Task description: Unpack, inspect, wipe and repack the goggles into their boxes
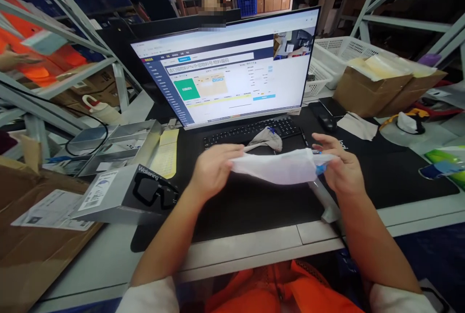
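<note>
A white, soft, sleeve-like pouch [278, 166] is stretched level between my two hands, above the dark desk mat. My left hand [214, 170] pinches its left end between thumb and fingers. At the other end, near a bit of blue, my right hand [343, 165] grips the pouch with fingers curled. What is inside the pouch, if anything, I cannot make out. Just behind it a crumpled grey cloth [267, 139] with a blue mark lies against the keyboard [250, 131]. Below the right end, a pale grey handled device [327, 206] is partly covered.
A lit monitor [225, 75] stands behind the keyboard. On the left are a grey box picturing glasses [123, 199] and a cardboard box [43, 235]. A mouse [327, 121], a tape roll [403, 126] and open cartons [378, 85] are on the right. Other people are beyond the desk.
</note>
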`<state>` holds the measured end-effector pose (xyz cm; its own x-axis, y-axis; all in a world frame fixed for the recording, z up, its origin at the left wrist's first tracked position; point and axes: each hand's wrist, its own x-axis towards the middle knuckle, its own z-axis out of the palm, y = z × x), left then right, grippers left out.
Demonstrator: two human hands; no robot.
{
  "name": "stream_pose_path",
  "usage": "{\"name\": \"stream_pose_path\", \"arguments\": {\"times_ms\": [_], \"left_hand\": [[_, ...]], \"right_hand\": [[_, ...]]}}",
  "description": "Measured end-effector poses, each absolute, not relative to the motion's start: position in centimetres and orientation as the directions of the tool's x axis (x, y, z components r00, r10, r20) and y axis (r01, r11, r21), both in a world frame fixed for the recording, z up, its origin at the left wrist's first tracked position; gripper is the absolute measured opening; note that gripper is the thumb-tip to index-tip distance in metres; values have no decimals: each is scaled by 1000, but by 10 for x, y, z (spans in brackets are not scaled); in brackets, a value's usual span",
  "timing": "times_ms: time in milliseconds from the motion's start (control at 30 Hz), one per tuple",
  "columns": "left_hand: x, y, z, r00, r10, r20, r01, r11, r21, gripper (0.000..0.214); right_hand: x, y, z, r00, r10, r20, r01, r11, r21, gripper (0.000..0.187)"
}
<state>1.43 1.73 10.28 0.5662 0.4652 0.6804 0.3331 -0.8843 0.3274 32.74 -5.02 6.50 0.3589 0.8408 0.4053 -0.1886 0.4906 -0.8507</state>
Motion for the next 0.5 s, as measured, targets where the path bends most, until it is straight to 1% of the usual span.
{"name": "stream_pose_path", "arguments": {"times_ms": [67, 133, 233, 300, 333, 400, 500], "left_hand": [[8, 22, 110, 536, 534, 654, 456, -835, 308, 33], [4, 26, 113, 536, 576, 617, 518, -801, 298, 32], [-7, 33, 115, 479, 615, 626, 629, -738, 244, 31], [-18, 42, 114, 400, 659, 637, 748, -636, 188, 29], [-23, 49, 113, 375, 690, 619, 797, -581, 165, 28], [-27, 61, 109, 390, 734, 556, 838, -533, 114, 27], [-19, 73, 100, 489, 714, 501, 810, -585, 42, 30]], "right_hand": [[326, -49, 67, 388, 801, 455, -155, 544, -825, 37], [327, -47, 67, 386, 803, 454, -146, 539, -829, 33], [337, -42, 68, 459, 780, 425, -142, 537, -832, 38], [348, -39, 70, 539, 734, 413, -142, 562, -815, 41], [353, -38, 70, 576, 710, 405, -138, 573, -808, 41], [361, -37, 71, 617, 684, 389, -133, 578, -805, 43], [364, -38, 71, 609, 693, 386, -144, 575, -805, 44]]}}
